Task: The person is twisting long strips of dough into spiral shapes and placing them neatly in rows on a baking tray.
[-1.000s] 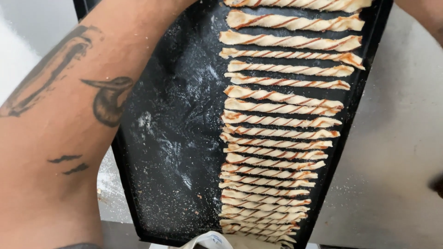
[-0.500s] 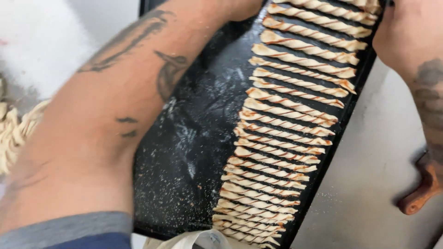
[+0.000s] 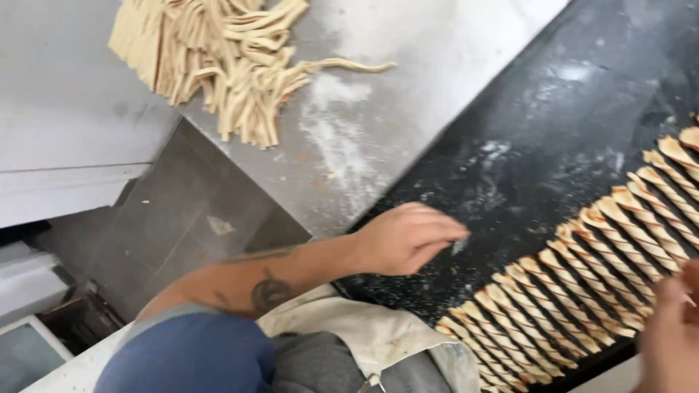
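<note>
A black baking tray (image 3: 553,124) dusted with flour lies slantwise on a steel table. Along its right side runs a tight row of several twisted dough sticks (image 3: 582,291) with reddish filling. My left hand (image 3: 408,236) rests on the tray's near left corner, fingers curled together over the rim, tattooed forearm stretched across my apron. My right hand (image 3: 673,338) shows only partly at the bottom right edge, beside the near ends of the sticks. Its fingers are blurred and cut off by the frame.
A heap of untwisted dough strips (image 3: 211,58) lies on the floured steel table (image 3: 378,109) at the upper left. Left of the table are a grey floor (image 3: 167,211) and a white ledge (image 3: 65,182). My pale apron (image 3: 364,335) hangs at the bottom.
The view has swung left and tilted. Both arms have drawn back from the tray's far end; my left hand now sits at the near corner, and the dough strip heap has come into view.
</note>
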